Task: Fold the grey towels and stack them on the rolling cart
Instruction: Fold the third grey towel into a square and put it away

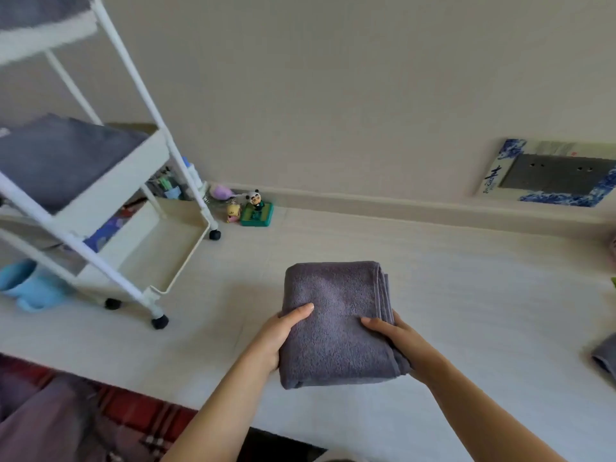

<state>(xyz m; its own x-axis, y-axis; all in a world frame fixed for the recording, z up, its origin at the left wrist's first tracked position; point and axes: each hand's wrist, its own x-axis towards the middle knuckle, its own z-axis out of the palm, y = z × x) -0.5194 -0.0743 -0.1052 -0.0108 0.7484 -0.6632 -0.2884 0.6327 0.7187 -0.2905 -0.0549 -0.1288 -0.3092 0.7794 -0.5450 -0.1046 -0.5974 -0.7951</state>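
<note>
Both hands, left hand [283, 331] & right hand [396, 338], grip the folded towel [333, 321]; rolling cart [140, 181] stands up-left, nearer the left hand.

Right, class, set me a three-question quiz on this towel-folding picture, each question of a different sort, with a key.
1. True or false: the folded grey towel is held by both the left hand and the right hand.
2. Which tier of the white rolling cart shows no towels? A) top B) middle C) bottom
3. Fill in: the toy figures stand on the floor against the ____.

Key
1. True; a thumb lies on top at each side.
2. C; grey towels lie on the middle tier, and more on the top one.
3. wall
</note>
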